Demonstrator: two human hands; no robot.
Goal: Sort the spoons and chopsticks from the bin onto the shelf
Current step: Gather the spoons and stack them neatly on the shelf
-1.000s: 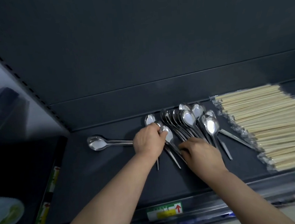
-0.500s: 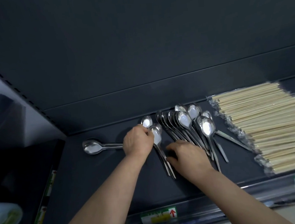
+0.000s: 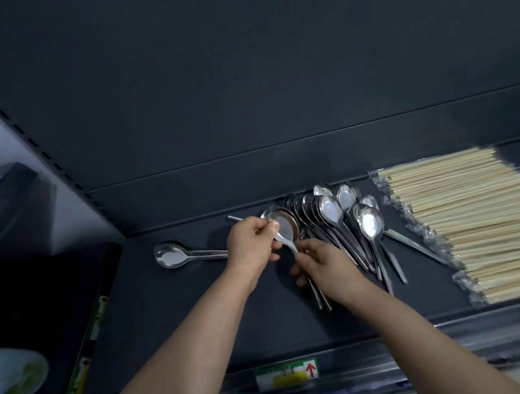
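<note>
Sharing one spoon (image 3: 282, 227), left hand (image 3: 250, 244) grips bowl, right hand (image 3: 324, 262) handle.

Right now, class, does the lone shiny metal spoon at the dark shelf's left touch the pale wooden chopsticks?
No: the lone shiny metal spoon lies far left, the spoon cluster between it and the pale wooden chopsticks.

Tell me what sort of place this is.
Most likely a shop, at a display shelf being stocked: a price label with a red arrow on the shelf's front rail, a slotted upright at the left, and many identical spoons beside wrapped chopsticks.
</note>
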